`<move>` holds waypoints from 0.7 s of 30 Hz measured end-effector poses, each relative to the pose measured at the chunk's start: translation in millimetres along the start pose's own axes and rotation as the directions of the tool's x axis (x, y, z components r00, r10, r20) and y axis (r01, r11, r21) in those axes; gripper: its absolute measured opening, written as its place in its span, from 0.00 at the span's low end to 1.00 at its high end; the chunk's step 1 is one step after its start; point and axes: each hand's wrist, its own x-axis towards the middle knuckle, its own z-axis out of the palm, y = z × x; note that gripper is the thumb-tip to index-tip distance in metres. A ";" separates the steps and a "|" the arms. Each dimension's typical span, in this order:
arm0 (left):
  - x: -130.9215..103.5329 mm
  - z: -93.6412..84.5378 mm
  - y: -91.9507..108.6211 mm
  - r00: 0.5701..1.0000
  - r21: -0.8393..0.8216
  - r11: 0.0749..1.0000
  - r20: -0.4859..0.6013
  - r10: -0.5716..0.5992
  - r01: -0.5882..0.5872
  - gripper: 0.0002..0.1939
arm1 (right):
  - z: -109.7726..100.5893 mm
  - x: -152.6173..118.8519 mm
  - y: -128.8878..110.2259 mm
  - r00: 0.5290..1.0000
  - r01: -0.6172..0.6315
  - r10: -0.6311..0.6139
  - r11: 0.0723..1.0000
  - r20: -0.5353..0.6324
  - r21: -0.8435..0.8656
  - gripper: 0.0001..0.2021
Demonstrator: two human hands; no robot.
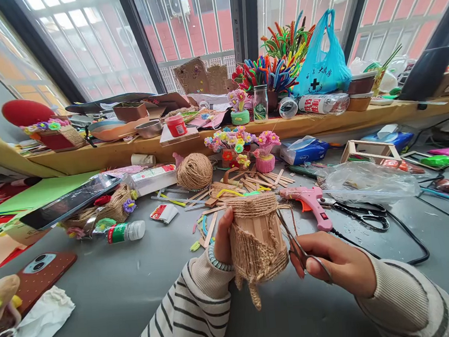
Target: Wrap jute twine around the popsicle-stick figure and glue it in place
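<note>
A small pot of wooden sticks wrapped with jute twine [259, 239] is held up above the table in front of me. My left hand [224, 236] grips it from the left side, the thumb on its near face and the other fingers hidden behind. In my right hand [335, 261] is a pair of metal scissors [299, 248], fingers through the handles. The blades point up and lie close beside the pot's right edge, near a loose strand of twine [293, 217]. Short twine-wrapped legs hang from the pot's underside. Whether the blades touch the strand I cannot tell.
Behind the pot lie a ball of twine [194, 172] and scattered wooden sticks [241, 185]. A pink glue gun [310, 203] and black-handled scissors [364, 216] lie to the right. On the left are a plastic bottle [126, 232], a phone [47, 273] and crumpled tissue [45, 320].
</note>
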 end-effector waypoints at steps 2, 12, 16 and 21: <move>0.2 -0.5 0.0 1.000 -0.007 1.000 0.008 -0.006 0.006 0.22 | 0.5 0.4 0.1 1.000 -0.025 0.025 0.999 -0.010 0.032 0.31; 1.1 -0.8 0.5 0.999 -0.008 1.000 0.035 0.006 -0.006 0.22 | 2.6 12.6 12.1 0.989 -0.081 0.094 0.990 -0.112 0.112 0.33; 1.7 2.8 0.9 0.999 -0.037 0.999 0.021 0.023 -0.023 0.24 | 6.5 16.8 11.4 0.992 -0.070 0.083 0.989 -0.099 0.129 0.34; 1.2 1.4 1.1 0.999 -0.059 0.998 0.026 0.022 -0.020 0.23 | 9.8 18.9 15.1 0.987 -0.062 0.082 0.988 -0.136 0.143 0.34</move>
